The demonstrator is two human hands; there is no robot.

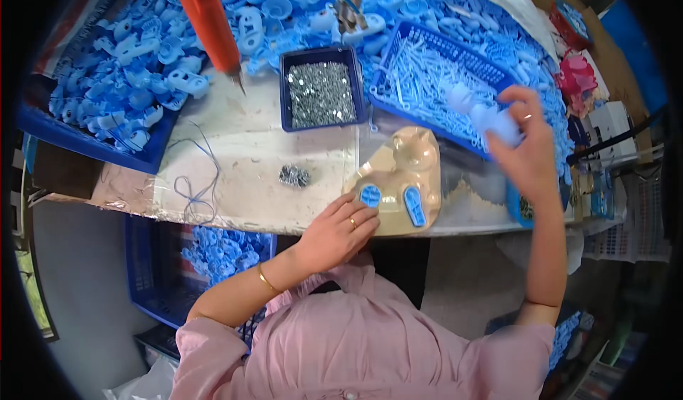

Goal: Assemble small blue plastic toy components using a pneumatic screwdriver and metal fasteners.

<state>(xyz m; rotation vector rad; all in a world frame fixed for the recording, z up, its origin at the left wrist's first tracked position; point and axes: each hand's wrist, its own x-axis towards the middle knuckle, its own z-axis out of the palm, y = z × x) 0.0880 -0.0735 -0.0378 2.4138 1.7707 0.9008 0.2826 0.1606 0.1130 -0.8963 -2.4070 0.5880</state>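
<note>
A tan, glossy moulded fixture (416, 154) shaped like a small figure lies at the table's front edge. Two blue foot-shaped plastic pieces sit in it: a left piece (369, 196) and a right piece (414, 206). My left hand (343, 230) lies over the fixture's lower left edge, fingers stretched out, fingertips against the left piece. Above the blue basket's right end, my right hand (528, 137) is closed around a pale blue, rounded plastic part (496, 124). Motion blurs that part, so its exact shape cannot be made out.
A dark tray (283, 101) of small screws stands behind a loose screw pile (294, 176). An orange power screwdriver (208, 23) hangs at the left. Blue parts heap across the back; a blue basket (434, 126) holds thin blue sticks. A thin cord (193, 195) lies at left.
</note>
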